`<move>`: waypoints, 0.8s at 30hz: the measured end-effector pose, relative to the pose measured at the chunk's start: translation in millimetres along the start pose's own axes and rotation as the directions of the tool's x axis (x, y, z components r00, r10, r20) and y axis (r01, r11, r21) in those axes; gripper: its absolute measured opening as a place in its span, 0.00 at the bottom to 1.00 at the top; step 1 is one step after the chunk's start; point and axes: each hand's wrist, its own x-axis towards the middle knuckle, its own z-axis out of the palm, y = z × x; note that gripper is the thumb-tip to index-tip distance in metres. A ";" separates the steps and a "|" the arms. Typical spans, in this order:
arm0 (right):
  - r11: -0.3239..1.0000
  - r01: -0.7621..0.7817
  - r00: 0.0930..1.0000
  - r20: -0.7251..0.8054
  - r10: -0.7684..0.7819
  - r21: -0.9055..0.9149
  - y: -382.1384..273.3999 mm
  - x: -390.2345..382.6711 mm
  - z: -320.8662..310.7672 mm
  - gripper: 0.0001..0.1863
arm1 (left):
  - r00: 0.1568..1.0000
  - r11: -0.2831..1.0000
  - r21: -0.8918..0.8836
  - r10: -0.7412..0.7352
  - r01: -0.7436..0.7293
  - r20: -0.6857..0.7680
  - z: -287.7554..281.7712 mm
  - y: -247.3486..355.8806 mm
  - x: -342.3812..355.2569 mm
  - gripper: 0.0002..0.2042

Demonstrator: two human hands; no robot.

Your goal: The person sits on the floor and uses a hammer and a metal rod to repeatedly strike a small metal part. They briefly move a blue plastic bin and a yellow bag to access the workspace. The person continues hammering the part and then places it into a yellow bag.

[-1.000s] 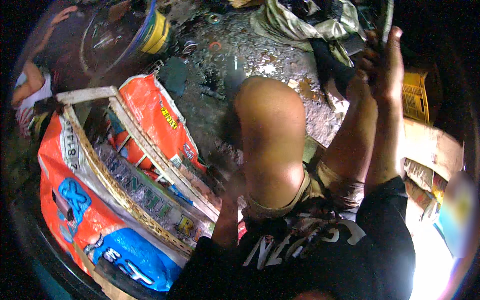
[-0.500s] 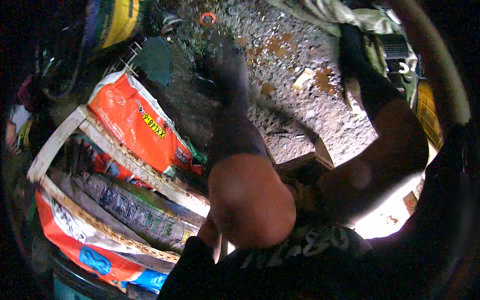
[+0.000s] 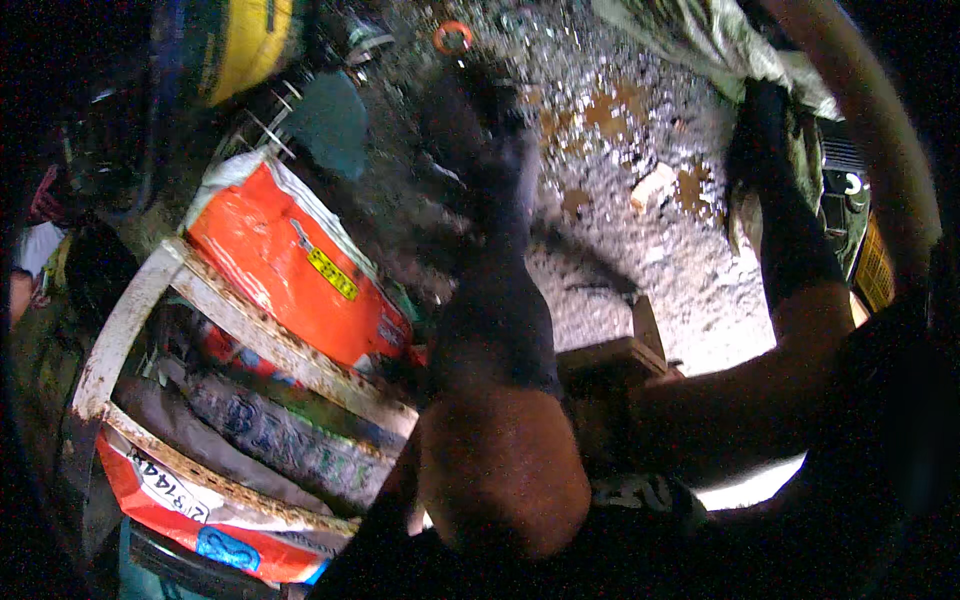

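My bent left knee fills the lower middle, with dark cloth on the shin below it. Beside its left side, my left hand shows only as a dim strip of skin near a rusty white metal frame; its fingers are hidden. To the right of the knee, a bare limb reaches in from the right toward a wooden piece. My right hand seems to be in the deep shadow there, close to the wood. Whether it grips anything cannot be made out.
Orange plastic packaging and a dark printed cloth lie in the metal frame. Ahead is wet, rough ground with an orange ring. A yellow container stands far left; pale sheeting and a yellow crate are right.
The view has shifted, so the ground, ring and knee sit lower and farther right. The bare limb on the right now lies more level beside the wooden piece.
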 end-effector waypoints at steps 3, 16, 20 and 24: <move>0.991 0.002 0.998 -0.068 -0.012 -0.136 1.9 -66.7 -31.3 0.20 | 0.998 0.998 0.012 0.062 -0.061 -0.028 0.4 -12.8 -1.8 0.21; 0.857 -0.502 0.841 -0.167 0.515 0.118 16.4 -322.4 -36.9 0.21 | 0.969 0.983 0.088 0.174 -0.160 -0.175 18.6 -28.5 6.3 0.23; 0.806 -0.563 0.787 -0.180 0.591 0.183 5.2 -320.9 -20.4 0.21 | 0.959 0.960 0.198 0.231 -0.198 -0.164 5.4 -27.8 11.2 0.23; 0.827 -0.482 0.855 -0.050 0.516 0.289 8.0 -323.7 -26.4 0.17 | 0.945 0.946 0.289 0.219 -0.145 -0.243 -12.6 -25.5 11.5 0.24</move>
